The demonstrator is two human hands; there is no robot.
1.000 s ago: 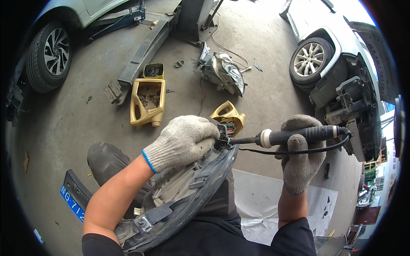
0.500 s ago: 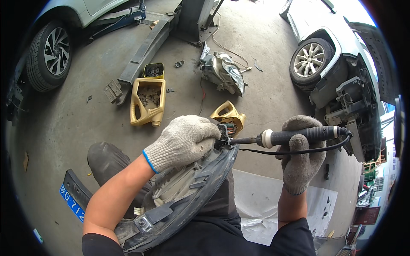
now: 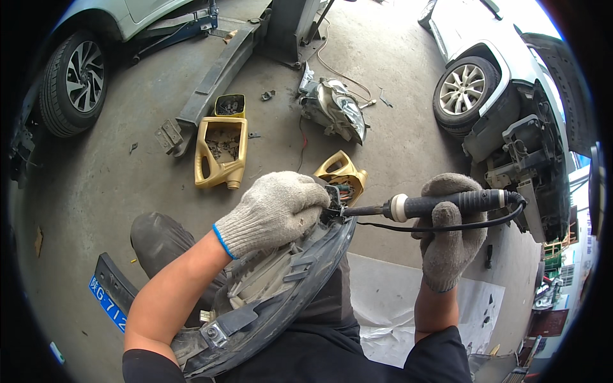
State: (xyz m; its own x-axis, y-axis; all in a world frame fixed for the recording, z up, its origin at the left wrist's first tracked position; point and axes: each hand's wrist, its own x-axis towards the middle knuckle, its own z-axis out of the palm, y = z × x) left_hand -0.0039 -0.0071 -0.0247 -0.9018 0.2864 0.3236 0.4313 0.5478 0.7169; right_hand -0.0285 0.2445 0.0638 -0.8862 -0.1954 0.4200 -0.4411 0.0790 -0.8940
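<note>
Across my lap lies a large car headlight housing [image 3: 290, 300] with a dark, dusty rim and a grey back. My left hand [image 3: 274, 207], in a pale knitted glove, is closed around the black bracket end [image 3: 333, 199] of this housing. A soldering iron [image 3: 421, 207] with a black handle and a white collar is gripped in my gloved right hand [image 3: 450, 239]. Its metal shaft points left and the tip meets the bracket end beside my left fingers. The iron's black cord [image 3: 440, 226] loops back under the handle. My left fingertips are partly hidden.
Two cut-open golden jugs [image 3: 220, 153] [image 3: 345, 169] hold small parts. Another headlight [image 3: 335, 108] lies on the floor ahead. A lift arm [image 3: 223, 76] stretches toward me. White cars with wheels [image 3: 464, 89] stand on both sides. A white sheet [image 3: 396, 300] lies at my right.
</note>
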